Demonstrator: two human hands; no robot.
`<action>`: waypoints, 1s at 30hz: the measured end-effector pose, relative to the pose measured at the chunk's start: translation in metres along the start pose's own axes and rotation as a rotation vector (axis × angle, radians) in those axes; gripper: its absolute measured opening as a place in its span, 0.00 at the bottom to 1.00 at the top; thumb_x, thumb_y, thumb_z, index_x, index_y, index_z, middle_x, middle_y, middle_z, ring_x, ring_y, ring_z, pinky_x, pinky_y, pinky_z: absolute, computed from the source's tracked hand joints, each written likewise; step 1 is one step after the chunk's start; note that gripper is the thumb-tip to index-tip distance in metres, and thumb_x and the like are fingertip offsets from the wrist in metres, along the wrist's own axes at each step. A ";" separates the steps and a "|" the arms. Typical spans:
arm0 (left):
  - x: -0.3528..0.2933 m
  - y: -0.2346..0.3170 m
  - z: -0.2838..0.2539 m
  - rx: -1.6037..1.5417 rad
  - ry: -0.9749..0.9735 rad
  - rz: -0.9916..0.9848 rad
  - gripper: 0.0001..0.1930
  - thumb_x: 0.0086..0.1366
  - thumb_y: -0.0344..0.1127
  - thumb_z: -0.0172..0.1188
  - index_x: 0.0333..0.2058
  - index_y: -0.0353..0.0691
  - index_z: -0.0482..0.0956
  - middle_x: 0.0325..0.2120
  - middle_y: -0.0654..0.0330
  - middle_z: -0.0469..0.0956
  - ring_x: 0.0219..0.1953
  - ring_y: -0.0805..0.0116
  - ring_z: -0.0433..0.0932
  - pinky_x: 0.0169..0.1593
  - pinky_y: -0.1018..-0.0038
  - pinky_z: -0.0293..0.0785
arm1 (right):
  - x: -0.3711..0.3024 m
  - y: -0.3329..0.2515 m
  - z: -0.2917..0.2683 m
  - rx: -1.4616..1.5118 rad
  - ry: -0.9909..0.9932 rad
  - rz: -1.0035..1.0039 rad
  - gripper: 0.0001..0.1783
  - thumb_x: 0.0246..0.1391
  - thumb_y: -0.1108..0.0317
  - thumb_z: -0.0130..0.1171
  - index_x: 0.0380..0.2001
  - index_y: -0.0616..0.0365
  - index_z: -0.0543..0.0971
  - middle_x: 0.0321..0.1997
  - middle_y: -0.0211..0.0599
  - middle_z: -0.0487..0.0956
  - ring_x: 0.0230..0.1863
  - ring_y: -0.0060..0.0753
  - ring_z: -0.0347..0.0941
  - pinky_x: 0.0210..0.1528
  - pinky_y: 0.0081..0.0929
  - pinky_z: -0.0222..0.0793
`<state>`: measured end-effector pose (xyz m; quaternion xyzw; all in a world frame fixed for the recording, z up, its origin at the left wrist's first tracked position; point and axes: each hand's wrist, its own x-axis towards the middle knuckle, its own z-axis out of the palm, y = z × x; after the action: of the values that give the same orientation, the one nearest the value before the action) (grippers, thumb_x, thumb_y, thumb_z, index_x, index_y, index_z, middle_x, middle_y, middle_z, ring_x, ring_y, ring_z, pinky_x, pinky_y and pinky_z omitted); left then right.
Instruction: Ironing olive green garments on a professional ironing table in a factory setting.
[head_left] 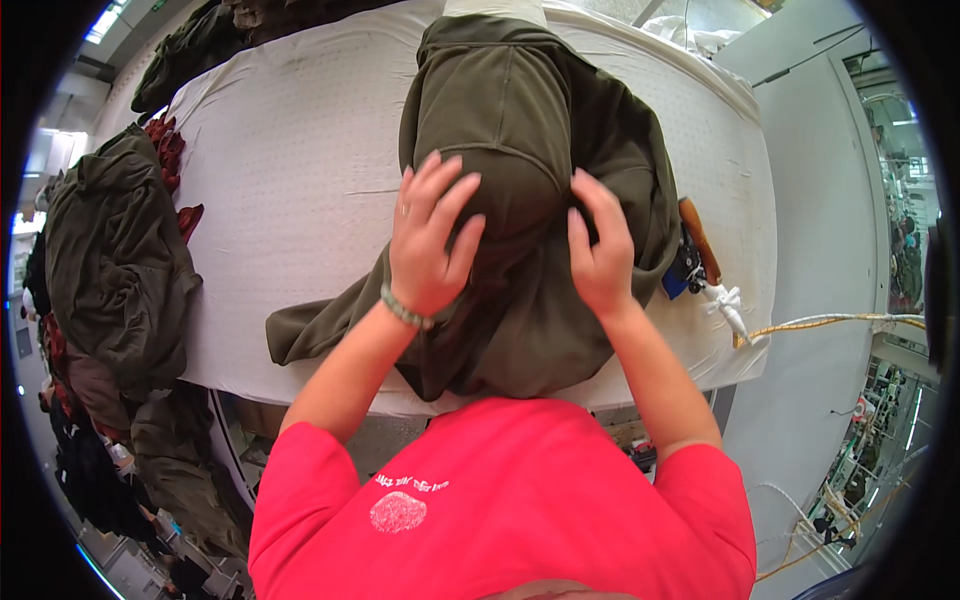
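A dark olive garment (500, 110) with raised seams is pulled over a narrow form at the far middle of the white-covered table (290, 190). Its loose fabric spreads toward me, and one narrow part points out to the left. My left hand (433, 235) lies on or just over the garment's left side, fingers spread, with a beaded bracelet at the wrist. On the other side my right hand (602, 250) has its fingertips at a fold, thumb and fingers apart. Neither hand grips the cloth visibly. Right of the garment rests an iron (700, 245) with a brown handle.
A white-wrapped joint (725, 305) links the iron to a yellowish hose (830, 320) running off right. More dark olive garments (120, 260) hang over the table's left edge, beside dark red cloth (165, 155). A pale grey panel (810, 190) stands to the right.
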<state>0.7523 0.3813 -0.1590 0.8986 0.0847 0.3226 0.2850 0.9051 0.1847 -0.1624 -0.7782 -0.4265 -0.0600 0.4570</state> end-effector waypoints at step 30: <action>0.002 -0.034 0.060 -0.074 0.203 -0.025 0.32 0.73 0.48 0.54 0.67 0.33 0.64 0.71 0.45 0.57 0.74 0.42 0.54 0.74 0.53 0.50 | 0.040 0.032 0.069 0.065 0.056 0.029 0.35 0.65 0.54 0.57 0.69 0.61 0.65 0.73 0.55 0.63 0.75 0.54 0.58 0.75 0.46 0.51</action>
<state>0.7926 0.3827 -0.2147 0.8490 0.1126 0.4112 0.3120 0.9326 0.2550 -0.2039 -0.7670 -0.4039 -0.0610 0.4948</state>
